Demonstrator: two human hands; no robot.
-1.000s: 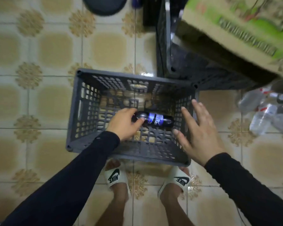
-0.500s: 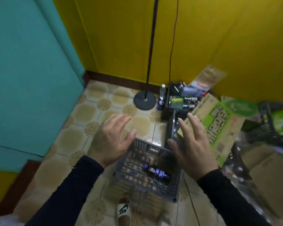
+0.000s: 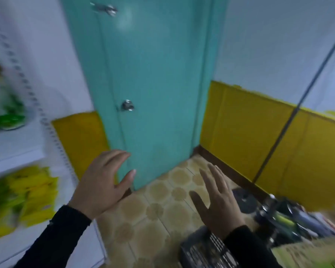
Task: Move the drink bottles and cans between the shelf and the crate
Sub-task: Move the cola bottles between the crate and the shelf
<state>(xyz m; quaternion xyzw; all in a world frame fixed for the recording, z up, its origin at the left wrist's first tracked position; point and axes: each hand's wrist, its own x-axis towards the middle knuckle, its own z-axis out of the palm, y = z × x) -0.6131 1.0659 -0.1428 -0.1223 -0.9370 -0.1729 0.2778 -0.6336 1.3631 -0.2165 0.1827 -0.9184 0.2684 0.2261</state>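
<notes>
Along the left edge of the frame stands a white shelf, blurred, with green packaging on an upper level and yellow packaging below. At upper centre a teal door with a metal knob meets the patterned tile floor. Before it the left hand hangs in the air, fingers spread and gently bent, holding nothing. The right hand is likewise spread wide and empty, above the grey crate at lower right. Blurred bottles lie at the right edge.
</notes>
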